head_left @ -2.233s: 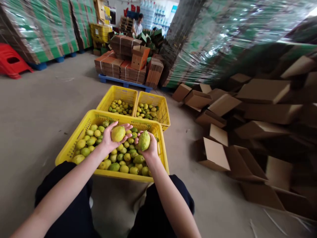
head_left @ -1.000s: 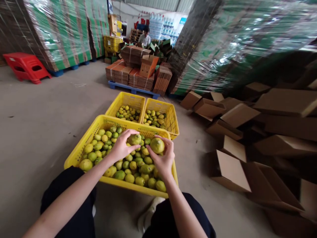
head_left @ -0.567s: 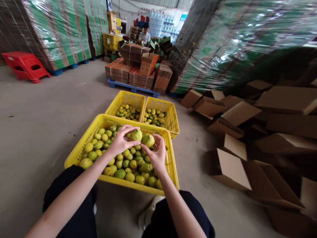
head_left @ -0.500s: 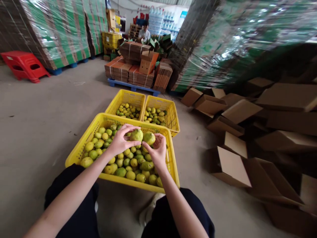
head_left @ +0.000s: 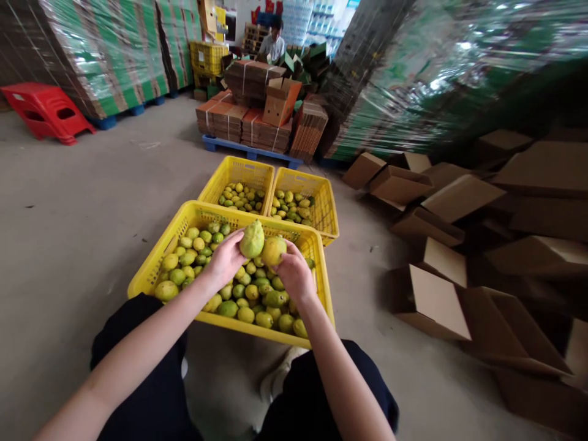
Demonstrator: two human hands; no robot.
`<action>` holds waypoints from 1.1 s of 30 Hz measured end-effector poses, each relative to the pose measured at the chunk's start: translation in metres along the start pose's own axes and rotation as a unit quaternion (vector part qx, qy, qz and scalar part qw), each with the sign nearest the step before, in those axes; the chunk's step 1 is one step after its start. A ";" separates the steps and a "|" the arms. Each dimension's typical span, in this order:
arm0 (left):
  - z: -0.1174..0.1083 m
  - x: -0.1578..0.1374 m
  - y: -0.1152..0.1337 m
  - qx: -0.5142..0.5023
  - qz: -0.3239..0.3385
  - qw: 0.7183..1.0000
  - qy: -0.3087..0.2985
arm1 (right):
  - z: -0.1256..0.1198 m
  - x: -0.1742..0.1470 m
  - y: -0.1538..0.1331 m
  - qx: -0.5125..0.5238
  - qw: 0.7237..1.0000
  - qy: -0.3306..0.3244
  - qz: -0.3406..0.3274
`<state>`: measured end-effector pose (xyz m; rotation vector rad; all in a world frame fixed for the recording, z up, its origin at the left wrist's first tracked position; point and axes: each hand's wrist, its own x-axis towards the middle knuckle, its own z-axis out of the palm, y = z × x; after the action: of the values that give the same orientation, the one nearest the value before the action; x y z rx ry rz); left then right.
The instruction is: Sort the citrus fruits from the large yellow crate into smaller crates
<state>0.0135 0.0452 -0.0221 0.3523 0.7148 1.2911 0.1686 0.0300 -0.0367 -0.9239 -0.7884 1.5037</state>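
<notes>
My left hand [head_left: 226, 260] grips a green-yellow lemon [head_left: 252, 239] with a knobby tip pointing up. Close beside it, a yellower lemon [head_left: 274, 250] is held by my right hand [head_left: 297, 273], its fingers curled round the far side. Both fruits are raised above a large yellow plastic crate [head_left: 158, 260], which stands in front of my knees. Many loose green and yellow lemons [head_left: 245, 314] cover the bottom of that crate. My hands and forearms hide part of them.
Two more yellow crates [head_left: 215, 184] with lemons adjoin the far side. Open cardboard boxes [head_left: 436, 300] lie heaped at right. Flattened cartons [head_left: 225, 122] sit on a blue pallet [head_left: 229, 146], with a person [head_left: 272, 44] behind. A red stool [head_left: 48, 113] stands at left, near wrapped stacks [head_left: 105, 55].
Both lemons have been turned in my hands; the left one now shows its knobby tip upward, and the right one shows a yellower side. The view has tipped slightly downward.
</notes>
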 end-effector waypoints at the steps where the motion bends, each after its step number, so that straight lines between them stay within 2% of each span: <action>1: 0.002 0.001 -0.002 -0.014 -0.018 1.000 0.010 | 0.002 0.000 0.001 0.003 1.000 -0.013 0.013; 3: 0.006 0.001 -0.004 -0.028 -0.055 0.998 0.026 | 0.005 -0.002 0.003 -0.010 0.999 -0.024 0.034; 8: 0.010 -0.005 -0.003 -0.031 -0.098 0.994 0.041 | 0.007 -0.003 -0.001 -0.001 0.999 0.028 0.043; 12: 0.006 -0.005 -0.001 -0.055 -0.092 0.994 0.020 | 0.004 -0.001 -0.006 0.028 0.998 0.040 0.048; 16: 0.001 -0.001 0.000 -0.068 -0.069 0.995 -0.013 | 0.001 0.001 -0.004 0.042 0.994 0.056 0.082; 20: 0.002 0.000 0.003 -0.060 -0.077 0.995 -0.013 | -0.001 0.003 0.000 0.059 0.990 0.065 0.111; 28: 0.008 -0.004 0.008 -0.065 -0.097 0.993 -0.001 | -0.004 0.009 0.005 0.050 0.983 0.038 0.175; 33: 0.003 -0.001 0.008 -0.060 -0.114 0.992 0.004 | -0.002 0.002 -0.001 0.080 0.987 -0.002 0.136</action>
<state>0.0095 0.0468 -0.0143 0.1621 0.6602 1.1133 0.1710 0.0323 -0.0375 -0.9342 -0.5488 1.7776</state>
